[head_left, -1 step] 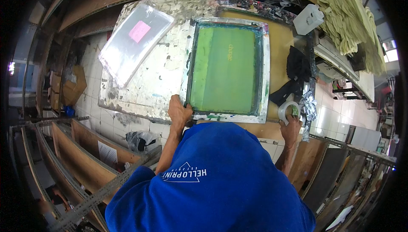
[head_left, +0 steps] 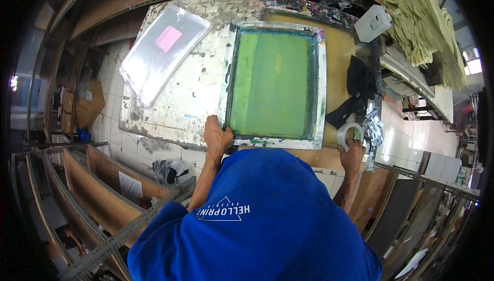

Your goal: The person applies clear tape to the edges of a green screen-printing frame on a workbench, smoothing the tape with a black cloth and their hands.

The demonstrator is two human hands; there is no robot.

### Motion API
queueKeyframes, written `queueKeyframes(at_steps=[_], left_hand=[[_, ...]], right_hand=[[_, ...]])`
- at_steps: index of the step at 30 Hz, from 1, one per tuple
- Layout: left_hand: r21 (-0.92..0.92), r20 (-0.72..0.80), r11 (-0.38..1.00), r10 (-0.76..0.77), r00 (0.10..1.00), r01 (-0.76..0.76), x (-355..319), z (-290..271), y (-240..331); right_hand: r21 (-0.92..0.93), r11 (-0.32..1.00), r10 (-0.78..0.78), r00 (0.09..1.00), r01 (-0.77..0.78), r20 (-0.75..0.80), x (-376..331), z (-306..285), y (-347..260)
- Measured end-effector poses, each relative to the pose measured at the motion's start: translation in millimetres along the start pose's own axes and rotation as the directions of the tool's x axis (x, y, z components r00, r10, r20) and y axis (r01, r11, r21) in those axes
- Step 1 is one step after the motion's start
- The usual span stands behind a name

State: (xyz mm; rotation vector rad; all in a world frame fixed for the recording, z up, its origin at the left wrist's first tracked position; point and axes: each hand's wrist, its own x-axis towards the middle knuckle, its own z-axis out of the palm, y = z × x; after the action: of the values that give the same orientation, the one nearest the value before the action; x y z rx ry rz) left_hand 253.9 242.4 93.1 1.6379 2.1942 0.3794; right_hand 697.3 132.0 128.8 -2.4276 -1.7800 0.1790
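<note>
A silk-screen printing frame with green mesh lies flat on the paint-stained table in front of me. Its lower left corner is in the grip of my left hand, whose fingers curl round the rim. To the right of the frame, my right hand is closed on a roll of pale tape, with fingers inside its ring. A black cloth lies just beyond the roll. My blue shirt hides part of the table's near edge.
Clear plastic sheets with a pink note lie at the table's left. A white container stands at the far right, beside hanging yellowish cloth. Wooden shelves flank me at lower left, and more racks stand at lower right.
</note>
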Motion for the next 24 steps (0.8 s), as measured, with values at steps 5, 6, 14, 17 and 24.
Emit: queueKeyframes(at_steps=[5,6,14,17,24], left_hand=[[-0.037,0.031,0.999,-0.001,1.000,0.002,4,-3,-1],[-0.025,0.037,1.000,0.002,0.999,-0.001,4,-3,0],[-0.068,0.014,0.986,0.154,0.988,-0.153,5,-11,-9],[-0.070,0.028,0.985,0.161,0.986,-0.159,5,-14,-11],[-0.569,0.229,0.818,0.058,0.972,0.085,11,-20,-36]], right_hand=[[0.017,1.000,0.002,1.000,-0.002,-0.007,-2,-4,0],[0.003,1.000,-0.008,1.000,0.008,-0.030,-4,-4,3],[0.158,0.987,0.047,0.996,-0.033,-0.082,2,-58,-29],[0.249,0.968,-0.004,0.991,0.037,-0.132,6,-72,-50],[0.400,0.916,0.009,0.996,0.026,-0.084,18,-61,-52]])
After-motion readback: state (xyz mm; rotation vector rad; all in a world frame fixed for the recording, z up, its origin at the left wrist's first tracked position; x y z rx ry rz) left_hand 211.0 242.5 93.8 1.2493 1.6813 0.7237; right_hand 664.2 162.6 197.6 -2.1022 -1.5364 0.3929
